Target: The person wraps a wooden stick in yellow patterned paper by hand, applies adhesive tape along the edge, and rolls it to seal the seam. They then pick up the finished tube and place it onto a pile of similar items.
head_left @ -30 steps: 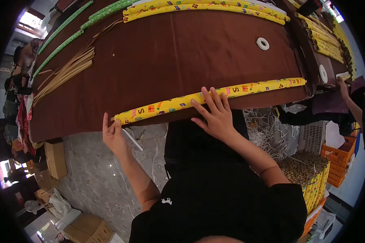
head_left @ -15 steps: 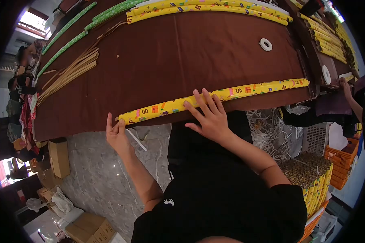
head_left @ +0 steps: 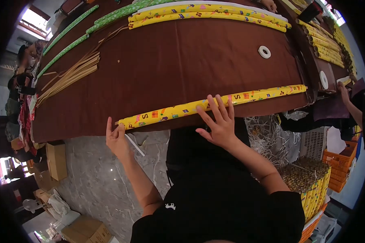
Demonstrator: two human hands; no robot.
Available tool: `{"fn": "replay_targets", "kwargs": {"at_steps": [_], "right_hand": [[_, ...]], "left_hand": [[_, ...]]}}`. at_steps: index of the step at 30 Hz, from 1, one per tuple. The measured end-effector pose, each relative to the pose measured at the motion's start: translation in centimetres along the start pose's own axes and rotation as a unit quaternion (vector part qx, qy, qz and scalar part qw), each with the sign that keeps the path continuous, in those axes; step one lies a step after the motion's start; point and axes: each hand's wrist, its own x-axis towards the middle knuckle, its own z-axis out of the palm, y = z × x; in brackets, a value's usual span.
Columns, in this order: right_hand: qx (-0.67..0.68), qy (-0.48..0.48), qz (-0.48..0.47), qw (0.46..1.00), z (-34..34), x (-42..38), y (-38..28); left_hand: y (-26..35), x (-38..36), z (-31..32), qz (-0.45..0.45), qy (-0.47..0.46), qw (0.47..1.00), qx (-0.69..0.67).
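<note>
A long roll of yellow patterned wrapping paper (head_left: 166, 114) lies across the near edge of the brown-covered table (head_left: 150, 69). My right hand (head_left: 221, 127) is spread open, its fingertips resting on top of the roll near the middle. At the roll's left end is my left hand (head_left: 118, 139). Its index finger points straight up beside the tip, and its thumb touches the paper's end. The other left fingers are mostly hidden. A small brownish stub pokes out at that end.
More yellow rolls (head_left: 215, 15) and green rolls (head_left: 67, 52) lie along the far side. Thin brown strips (head_left: 75, 73) sit at left, a white tape roll (head_left: 264, 52) at right. Another person's hand (head_left: 344, 95) is at the right edge. Below stand bundled yellow rolls (head_left: 315, 188) and orange crates (head_left: 340, 166).
My right hand has slid a little to the right along the roll. My left hand stays at the left end. Another person's hand now shows at the table's far edge. The view has shifted slightly.
</note>
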Motion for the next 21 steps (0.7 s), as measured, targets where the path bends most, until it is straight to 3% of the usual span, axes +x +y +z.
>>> {"fn": "replay_targets", "kwargs": {"at_steps": [2,10,13,17,18,19,20,21], "right_hand": [[-0.041,-0.040,0.003,0.998,0.1,0.3,-0.1],[-0.241,0.001,0.047,0.969,-2.2,-4.6,6.3],[-0.212,0.034,0.085,0.973,-4.2,-5.9,9.2],[-0.088,-0.027,0.054,0.994,-7.6,-4.3,12.5],[-0.101,-0.078,0.038,0.991,-9.0,-3.1,13.3],[-0.114,-0.129,0.025,0.985,-10.3,-2.0,13.9],[-0.087,-0.122,0.033,0.988,-10.9,-1.2,14.4],[-0.084,-0.133,0.021,0.987,-11.0,-1.2,15.6]], "left_hand": [[-0.1,0.0,-0.1,0.003,-0.004,1.000,-0.005],[-0.1,0.0,0.2,-0.003,0.009,1.000,-0.022],[-0.4,0.2,-0.2,0.000,0.003,1.000,-0.001],[-1.4,0.9,-1.0,0.017,-0.014,0.998,0.055],[0.2,0.4,-0.2,0.065,0.036,0.960,0.271],[2.0,-0.8,1.0,0.109,0.093,0.869,0.473],[3.2,-1.6,2.0,0.138,0.115,0.853,0.490],[2.8,-1.5,2.1,0.254,0.070,0.836,0.482]]}}
